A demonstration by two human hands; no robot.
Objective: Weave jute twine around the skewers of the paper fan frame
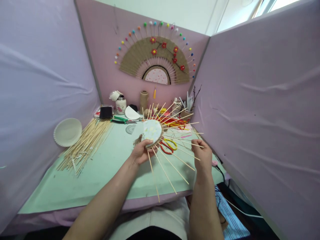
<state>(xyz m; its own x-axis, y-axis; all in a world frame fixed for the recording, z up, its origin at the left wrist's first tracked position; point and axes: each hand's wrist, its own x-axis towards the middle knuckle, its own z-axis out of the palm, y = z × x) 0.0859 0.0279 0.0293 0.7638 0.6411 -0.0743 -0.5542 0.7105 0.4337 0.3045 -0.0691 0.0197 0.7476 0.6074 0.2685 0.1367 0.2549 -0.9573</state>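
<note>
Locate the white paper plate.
The white paper plate lies at the table's far left, against the left partition, beside the pile of bamboo sticks.

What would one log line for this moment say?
left hand: holds half-disc fan frame | right hand: pinches one skewer | loose skewers: on table

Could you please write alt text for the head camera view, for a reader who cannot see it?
A person's left hand holds a half-round card with thin wooden sticks fanning from it, and the right hand pinches one stick, over a green table. A pile of sticks and a paper plate lie to the left; a finished fan hangs behind.
</note>
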